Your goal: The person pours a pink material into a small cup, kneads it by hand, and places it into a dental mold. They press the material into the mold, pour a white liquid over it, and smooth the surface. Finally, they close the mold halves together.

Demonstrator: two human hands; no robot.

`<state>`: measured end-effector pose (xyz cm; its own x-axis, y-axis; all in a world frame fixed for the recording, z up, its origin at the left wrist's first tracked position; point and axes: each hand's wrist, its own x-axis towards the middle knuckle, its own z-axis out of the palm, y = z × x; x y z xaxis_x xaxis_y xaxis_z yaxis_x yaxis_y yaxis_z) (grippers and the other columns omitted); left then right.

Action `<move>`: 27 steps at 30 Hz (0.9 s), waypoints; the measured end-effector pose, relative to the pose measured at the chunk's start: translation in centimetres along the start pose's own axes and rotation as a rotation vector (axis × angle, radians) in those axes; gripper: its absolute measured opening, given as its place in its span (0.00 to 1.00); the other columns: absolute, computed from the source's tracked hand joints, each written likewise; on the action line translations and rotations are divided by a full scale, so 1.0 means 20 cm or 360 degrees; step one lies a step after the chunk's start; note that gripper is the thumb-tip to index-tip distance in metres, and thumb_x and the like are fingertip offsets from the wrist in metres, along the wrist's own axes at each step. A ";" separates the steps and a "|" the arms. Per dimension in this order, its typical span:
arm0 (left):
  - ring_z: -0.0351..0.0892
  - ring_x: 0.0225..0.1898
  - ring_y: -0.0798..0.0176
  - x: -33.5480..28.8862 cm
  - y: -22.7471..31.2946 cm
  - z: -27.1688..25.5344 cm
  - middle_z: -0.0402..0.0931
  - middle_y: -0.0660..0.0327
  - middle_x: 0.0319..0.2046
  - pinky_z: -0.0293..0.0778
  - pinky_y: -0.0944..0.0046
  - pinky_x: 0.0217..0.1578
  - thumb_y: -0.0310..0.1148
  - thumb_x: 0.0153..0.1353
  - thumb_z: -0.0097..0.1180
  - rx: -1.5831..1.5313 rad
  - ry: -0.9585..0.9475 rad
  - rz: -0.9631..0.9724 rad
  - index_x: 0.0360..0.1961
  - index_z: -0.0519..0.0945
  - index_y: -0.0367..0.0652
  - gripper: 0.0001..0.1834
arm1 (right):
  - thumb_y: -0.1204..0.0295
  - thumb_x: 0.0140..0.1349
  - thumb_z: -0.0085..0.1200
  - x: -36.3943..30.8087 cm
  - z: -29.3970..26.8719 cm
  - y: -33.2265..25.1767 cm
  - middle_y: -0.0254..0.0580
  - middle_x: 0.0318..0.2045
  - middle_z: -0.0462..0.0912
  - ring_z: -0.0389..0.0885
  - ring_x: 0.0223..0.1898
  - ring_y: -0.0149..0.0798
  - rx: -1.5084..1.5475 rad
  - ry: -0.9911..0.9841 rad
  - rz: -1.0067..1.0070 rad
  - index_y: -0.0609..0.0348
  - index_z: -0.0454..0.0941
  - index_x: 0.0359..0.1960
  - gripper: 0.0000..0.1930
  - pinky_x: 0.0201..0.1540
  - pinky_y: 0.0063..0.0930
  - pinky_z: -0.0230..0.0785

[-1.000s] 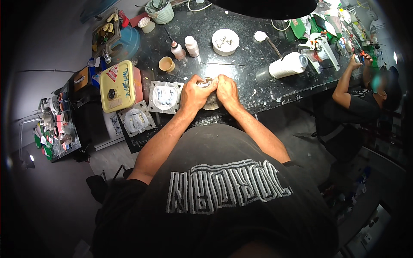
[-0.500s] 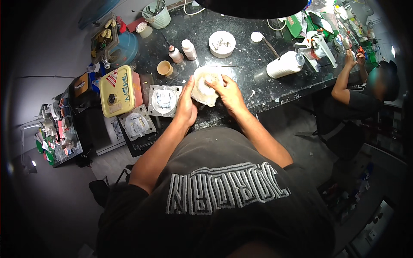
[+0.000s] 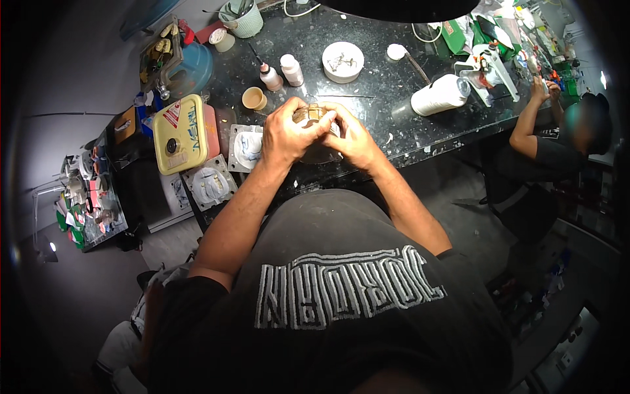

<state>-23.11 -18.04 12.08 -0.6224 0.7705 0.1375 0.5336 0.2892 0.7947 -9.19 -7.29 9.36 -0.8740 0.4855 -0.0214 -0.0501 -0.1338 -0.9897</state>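
Both hands are closed round a plaster piece (image 3: 314, 113) above the near edge of the dark bench. Its tan-brown top edge shows between my fingers, with some white below, and the rest is covered by my hands. My left hand (image 3: 283, 134) wraps its left side, back of the hand up, thumb reaching across the front. From the right, my right hand (image 3: 354, 136) grips it with bent fingers. Just left of my left hand lies a square metal flask half (image 3: 246, 148) with white plaster inside. A second flask half (image 3: 210, 186) sits nearer the bench's left corner.
A yellow-lidded tub (image 3: 180, 134), a tan cup (image 3: 254, 98) and two small bottles (image 3: 270, 77) stand to the left. Beyond my hands is a white bowl (image 3: 342, 62). A large white bottle (image 3: 440, 95) lies at right. A co-worker (image 3: 545, 148) works farther right.
My hands have drawn together and tipped the plaster piece from its broad pale face onto its brown edge. My left hand has moved over it. Part of another person now shows at lower left.
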 end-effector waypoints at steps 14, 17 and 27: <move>0.82 0.26 0.40 0.03 -0.04 0.15 0.79 0.45 0.24 0.76 0.45 0.28 0.63 0.55 0.72 0.0221 0.0158 0.0038 0.26 0.75 0.37 0.36 | 0.68 0.75 0.39 0.13 0.06 0.21 0.64 0.35 0.86 0.85 0.40 0.66 -0.0748 0.0590 -0.0253 0.64 0.82 0.42 0.17 0.43 0.50 0.77; 0.83 0.27 0.44 0.03 -0.07 0.15 0.80 0.46 0.24 0.75 0.47 0.29 0.64 0.58 0.70 0.0292 0.0044 -0.0090 0.26 0.77 0.36 0.35 | 0.67 0.75 0.39 0.13 0.05 0.25 0.65 0.34 0.85 0.85 0.39 0.68 -0.0821 0.0612 -0.0133 0.65 0.82 0.40 0.18 0.42 0.52 0.76; 0.85 0.38 0.60 0.01 -0.19 0.12 0.86 0.53 0.35 0.79 0.60 0.42 0.64 0.56 0.73 -0.0445 -0.0489 -0.0744 0.43 0.85 0.32 0.39 | 0.39 0.80 0.24 0.18 -0.02 0.25 0.58 0.35 0.86 0.86 0.42 0.56 -0.0552 0.0484 0.0607 0.64 0.84 0.40 0.41 0.51 0.45 0.74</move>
<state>-23.93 -17.58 7.62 -0.5389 0.7383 -0.4055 0.0486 0.5079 0.8601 -12.50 -5.91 4.34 -0.6191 0.6908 -0.3734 0.4456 -0.0825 -0.8914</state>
